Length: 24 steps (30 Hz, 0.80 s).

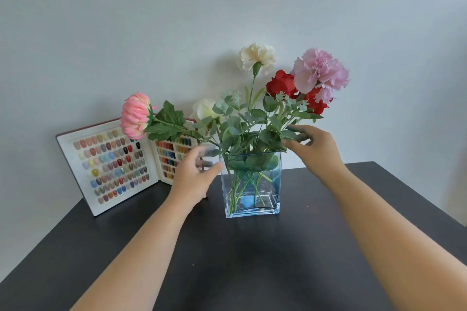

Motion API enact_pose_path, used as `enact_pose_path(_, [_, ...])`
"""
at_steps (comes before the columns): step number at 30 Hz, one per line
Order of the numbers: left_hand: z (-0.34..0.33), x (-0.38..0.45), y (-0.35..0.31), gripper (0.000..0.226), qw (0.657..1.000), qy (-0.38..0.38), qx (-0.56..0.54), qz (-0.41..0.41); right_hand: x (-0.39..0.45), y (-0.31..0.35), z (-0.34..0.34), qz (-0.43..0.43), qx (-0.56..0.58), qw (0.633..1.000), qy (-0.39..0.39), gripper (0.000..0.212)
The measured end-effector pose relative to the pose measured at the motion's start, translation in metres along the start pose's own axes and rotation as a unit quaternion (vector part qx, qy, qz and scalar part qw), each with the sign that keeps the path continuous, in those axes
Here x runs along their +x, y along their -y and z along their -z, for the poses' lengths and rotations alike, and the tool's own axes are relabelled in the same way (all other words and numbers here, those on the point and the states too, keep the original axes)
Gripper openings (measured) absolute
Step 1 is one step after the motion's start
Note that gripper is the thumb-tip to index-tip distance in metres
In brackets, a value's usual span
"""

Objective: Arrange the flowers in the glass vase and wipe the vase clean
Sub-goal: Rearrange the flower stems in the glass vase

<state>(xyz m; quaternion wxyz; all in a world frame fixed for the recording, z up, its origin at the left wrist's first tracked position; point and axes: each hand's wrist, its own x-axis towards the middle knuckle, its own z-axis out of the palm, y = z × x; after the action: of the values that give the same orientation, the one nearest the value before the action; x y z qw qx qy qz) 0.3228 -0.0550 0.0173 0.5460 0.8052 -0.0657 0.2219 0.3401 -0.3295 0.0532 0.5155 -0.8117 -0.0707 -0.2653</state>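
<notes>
Nearest the person, a wide stretch of the dark table [252,272] lies bare in front of the vase [252,184], crossed only by the two forearms reaching in from either side. The vase, a square glass one, stands upright near the middle of the table, well back from the front edge and with open tabletop to its right as far as the table's right edge.

The left hand [194,174] is just left of the vase, its thumb at the vase's top left corner; its fingers are blurred, loosely spread, and I cannot tell whether they grip anything. The right hand [310,146] hovers above and to the right of the vase's rim, fingers apart and slightly curled, fingertips among the leaves [252,126], not clamped on a stem as far as I can see.

The stems stand inside the vase. Above it rise a cream flower [257,57], red flowers [283,84] and a pale purple flower [319,72]; a white rose [205,108] sits lower at the left, and a pink flower [136,116] leans far out to the left of the vase.

Behind and left of the vase, an open colour sample book [111,164] stands against the pale wall [227,7], close to the table's back edge.
</notes>
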Motion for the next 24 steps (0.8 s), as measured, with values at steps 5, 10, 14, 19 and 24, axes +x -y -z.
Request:
enact_pose_path(5, [0.01, 0.006, 0.019, 0.027, 0.984, -0.052, -0.112, 0.127, -0.002, -0.015, 0.008, -0.04, 0.042, 0.997, -0.041, 0.012])
enact_pose_path(10, [-0.009, 0.031, -0.002, 0.055, 0.993, -0.06, -0.037, 0.098, -0.001, -0.011, -0.001, -0.076, 0.054, 0.996, -0.007, 0.015])
enact_pose_path(14, [-0.017, 0.044, -0.011, 0.029, 0.994, -0.097, 0.025, 0.05, 0.0, -0.009, -0.009, -0.085, 0.059, 0.995, 0.001, 0.016])
enact_pose_path(19, [-0.011, 0.066, -0.025, 0.009, 0.991, -0.06, 0.12, -0.004, -0.002, -0.015, -0.009, -0.093, 0.054, 0.994, 0.005, 0.016])
enact_pose_path(24, [0.001, 0.092, -0.057, 0.024, 0.974, 0.002, 0.209, -0.087, -0.007, -0.025, -0.009, -0.107, 0.049, 0.993, 0.016, 0.017])
